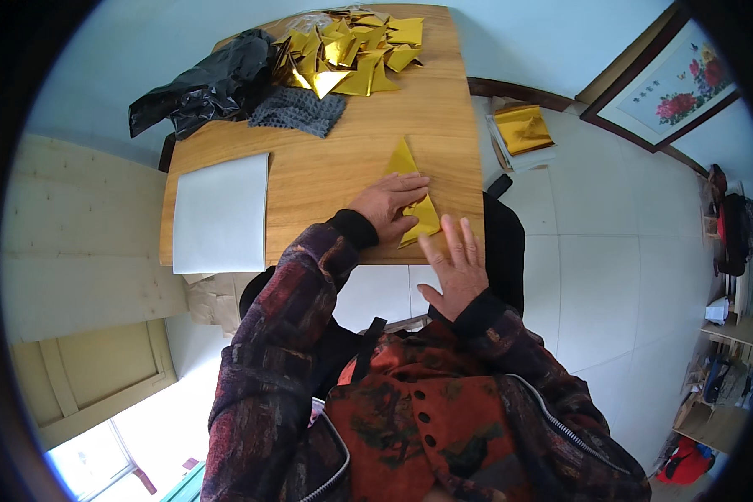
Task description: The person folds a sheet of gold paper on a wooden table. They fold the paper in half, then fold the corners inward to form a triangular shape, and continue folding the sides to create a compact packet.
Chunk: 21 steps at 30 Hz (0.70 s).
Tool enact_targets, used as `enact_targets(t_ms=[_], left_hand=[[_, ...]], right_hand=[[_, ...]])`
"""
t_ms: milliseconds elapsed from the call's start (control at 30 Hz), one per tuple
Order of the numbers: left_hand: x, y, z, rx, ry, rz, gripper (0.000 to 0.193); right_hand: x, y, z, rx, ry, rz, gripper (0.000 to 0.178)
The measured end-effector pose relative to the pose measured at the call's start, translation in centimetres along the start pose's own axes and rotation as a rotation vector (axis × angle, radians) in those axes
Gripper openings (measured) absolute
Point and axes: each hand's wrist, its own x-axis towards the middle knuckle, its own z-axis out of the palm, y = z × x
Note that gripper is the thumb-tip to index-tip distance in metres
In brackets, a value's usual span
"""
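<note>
A folded sheet of shiny gold paper point(427, 219) lies near the table's front right, its narrow point aimed away from me. My left hand point(391, 203) rests flat across it, fingers stretched to the right. At the paper's lower right corner is my right hand point(458, 266), fingers spread, the fingertips at or just beside the edge; whether they touch it I cannot tell. Neither hand grips anything. At the back of the table sits a heap of folded gold paper pieces point(356, 52).
On the wooden table point(309, 180) are a black plastic bag point(213, 84), dark bubble wrap point(299, 111) and a stack of white sheets point(222, 213) at the left. A stack of gold sheets point(523, 128) stands beyond the right edge. A framed flower picture point(669, 79) is at the far right.
</note>
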Motion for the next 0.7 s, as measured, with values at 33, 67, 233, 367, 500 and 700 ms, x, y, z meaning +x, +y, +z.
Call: enact_targets(t_ms=[33, 67, 233, 367, 500, 700], left_hand=[[0.0, -0.1, 0.1, -0.004, 0.003, 0.003, 0.048], [0.0, -0.2, 0.1, -0.003, 0.001, 0.0, 0.048], [0.1, 0.1, -0.1, 0.009, -0.013, -0.026, 0.049], [0.0, 0.3, -0.2, -0.036, -0.028, -0.052, 0.05], [-0.1, 0.3, 0.0, -0.015, -0.014, -0.043, 0.05], [-0.1, 0.8, -0.4, 0.096, -0.033, -0.058, 0.051]], right_hand=[[-0.5, 0.3, -0.3, -0.078, 0.052, -0.003, 0.086], [-0.6, 0.5, -0.3, -0.079, 0.047, -0.007, 0.086], [0.0, -0.2, 1.1, -0.122, 0.044, -0.033, 0.086], [0.2, -1.0, 2.3, -0.171, 0.044, 0.022, 0.086], [0.1, -1.3, 3.0, -0.196, 0.043, 0.032, 0.086], [0.2, -1.2, 2.2, -0.128, 0.031, -0.005, 0.081]])
